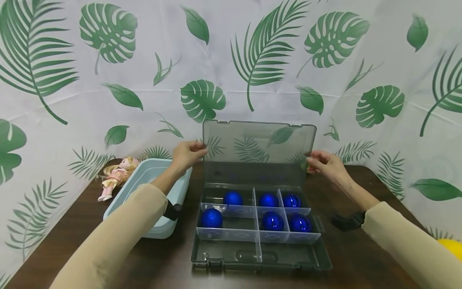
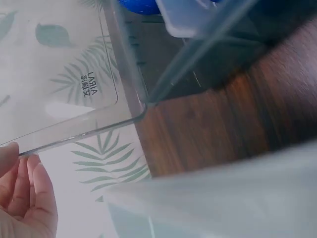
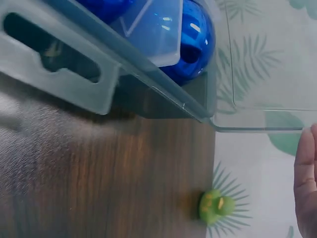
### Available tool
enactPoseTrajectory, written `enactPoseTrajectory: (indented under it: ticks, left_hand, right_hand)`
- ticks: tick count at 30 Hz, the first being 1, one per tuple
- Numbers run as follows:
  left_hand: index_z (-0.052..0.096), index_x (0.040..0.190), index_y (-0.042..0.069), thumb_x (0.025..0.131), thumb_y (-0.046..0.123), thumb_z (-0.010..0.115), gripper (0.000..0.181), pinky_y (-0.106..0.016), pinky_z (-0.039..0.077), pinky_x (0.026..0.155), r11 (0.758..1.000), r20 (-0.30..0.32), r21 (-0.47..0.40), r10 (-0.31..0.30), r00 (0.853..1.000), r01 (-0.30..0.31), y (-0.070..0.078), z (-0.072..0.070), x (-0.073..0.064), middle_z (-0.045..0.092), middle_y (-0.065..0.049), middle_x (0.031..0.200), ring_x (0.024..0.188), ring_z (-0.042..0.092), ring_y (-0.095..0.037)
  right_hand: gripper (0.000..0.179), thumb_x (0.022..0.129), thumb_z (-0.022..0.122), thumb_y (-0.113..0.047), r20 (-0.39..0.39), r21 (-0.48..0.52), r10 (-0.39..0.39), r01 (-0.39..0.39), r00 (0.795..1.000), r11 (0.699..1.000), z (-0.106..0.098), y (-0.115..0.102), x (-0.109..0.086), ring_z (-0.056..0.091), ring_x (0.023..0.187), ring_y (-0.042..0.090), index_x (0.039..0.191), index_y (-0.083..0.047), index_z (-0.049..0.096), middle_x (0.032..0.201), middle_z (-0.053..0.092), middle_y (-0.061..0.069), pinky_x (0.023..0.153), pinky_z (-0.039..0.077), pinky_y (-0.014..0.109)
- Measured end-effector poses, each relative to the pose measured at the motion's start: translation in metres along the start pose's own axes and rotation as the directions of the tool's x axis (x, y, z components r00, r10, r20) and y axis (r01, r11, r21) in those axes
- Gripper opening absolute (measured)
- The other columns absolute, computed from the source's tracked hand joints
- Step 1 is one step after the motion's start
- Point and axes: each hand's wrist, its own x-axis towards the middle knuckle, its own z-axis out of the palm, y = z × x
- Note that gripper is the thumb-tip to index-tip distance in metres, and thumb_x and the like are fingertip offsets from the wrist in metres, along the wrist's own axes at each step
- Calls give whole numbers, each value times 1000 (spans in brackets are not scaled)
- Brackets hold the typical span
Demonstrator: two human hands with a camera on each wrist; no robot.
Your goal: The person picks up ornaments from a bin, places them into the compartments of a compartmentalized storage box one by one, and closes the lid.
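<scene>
Far left: one doll [image 1: 117,176], light hair, pink outfit, lying on the dark wood tabletop [image 1: 162,261]. Beside it: one pale blue basin [image 1: 149,162], set lengthwise, the left arm crossing above it in a beige sleeve [image 1: 119,233] with a black wristband [image 1: 173,210]. Next: the left hand [image 1: 187,154], thumb and fingers pinching the left edge of a raised lid. Centre: one smoky transparent divided box [image 1: 231,263] on the tabletop, its see-through lid [image 1: 258,140] standing up at the back, small dark lettering visible on it in the left wrist view. Contents, left column: one glittery blue ball [image 1: 211,218] in the middle row, another blue ball [image 1: 233,197] in the back row. Middle and right columns: four blue balls [image 1: 272,221], one per compartment across the back and middle rows, split by clear dividers [image 1: 257,224]. Right of the box: the right hand [image 1: 328,164], well apart from the left, pinching the lid's right edge; near it, a small green object [image 3: 216,206]; black band [image 1: 348,220] at that wrist. Far right: one yellow item [image 1: 451,247], partly cut off by the frame.
</scene>
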Motion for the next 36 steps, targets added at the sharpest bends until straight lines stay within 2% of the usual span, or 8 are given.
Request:
enactPoseTrajectory:
  ticks: [5, 12, 16, 21, 25, 27, 32, 36]
  left_hand:
    - [65, 114, -1, 93, 18, 60, 29, -29, 55, 71, 991, 22, 55, 118, 993, -119, 2, -10, -18, 69, -18, 104, 89, 67, -28]
    - [68, 112, 2, 94, 20, 58, 28, -34, 55, 67, 954, 82, 168, 236, 968, -247, 7, -21, -49, 71, -14, 88, 77, 68, -26]
    - [68, 108, -3, 94, 12, 57, 24, -35, 56, 69, 948, 157, 165, 249, 956, -274, 5, -27, -72, 71, -16, 89, 80, 69, -26]
    - [59, 120, -9, 96, 6, 50, 29, -34, 56, 77, 979, 269, 82, 159, 950, -187, 2, -32, -103, 68, -23, 103, 95, 67, -30]
    - [46, 134, -7, 101, 19, 42, 42, -39, 50, 89, 998, 355, -20, 60, 933, -56, -3, -30, -129, 51, -26, 132, 115, 57, -36]
    - [40, 137, -8, 102, 28, 39, 50, -41, 47, 94, 998, 393, -56, 30, 919, -8, -7, -26, -141, 42, -26, 140, 123, 48, -38]
    - [29, 143, -8, 100, 37, 44, 64, -48, 38, 103, 999, 426, -35, -3, 905, 20, -16, -16, -160, 28, -20, 150, 133, 37, -35]
    - [19, 147, -5, 95, 38, 54, 75, -49, 34, 105, 999, 441, -21, -14, 897, 26, -22, -9, -161, 19, -19, 153, 135, 32, -35]
  right_hand:
    - [16, 93, 58, -16, 37, 71, -46, 44, 998, 997, -3, -5, -14, 68, 74, 8, 106, -5, 57, 83, 68, -5, 69, 56, 24]
    - [36, 98, 50, -21, 66, -133, -105, 113, 992, 985, -11, -22, -50, 70, 83, 10, 116, 9, 55, 88, 73, -4, 74, 53, 18]
    - [38, 101, 44, -19, 124, -137, -114, 131, 986, 982, -12, -27, -72, 69, 88, 6, 120, 12, 53, 98, 72, -6, 76, 53, 18]
    - [48, 104, 29, -26, 213, -104, -35, 58, 976, 993, -10, -28, -100, 64, 102, 5, 127, 10, 52, 120, 64, -9, 81, 53, 21]
    - [56, 105, 18, -36, 242, -255, 95, -31, 966, 967, -9, -30, -120, 54, 120, 14, 137, 2, 45, 141, 48, 6, 93, 49, 36]
    - [54, 105, 19, -35, 266, -323, 140, -49, 954, 945, -8, -29, -128, 44, 129, 20, 140, -3, 42, 146, 40, 16, 98, 44, 31]
    - [48, 104, 33, -30, 300, -427, 148, -7, 942, 904, 0, -21, -143, 38, 133, 26, 145, -7, 35, 146, 38, 18, 98, 42, 24]
    - [52, 102, 38, -28, 320, -453, 132, 29, 938, 891, 5, -15, -144, 33, 133, 42, 147, -3, 29, 149, 32, 22, 101, 39, 41]
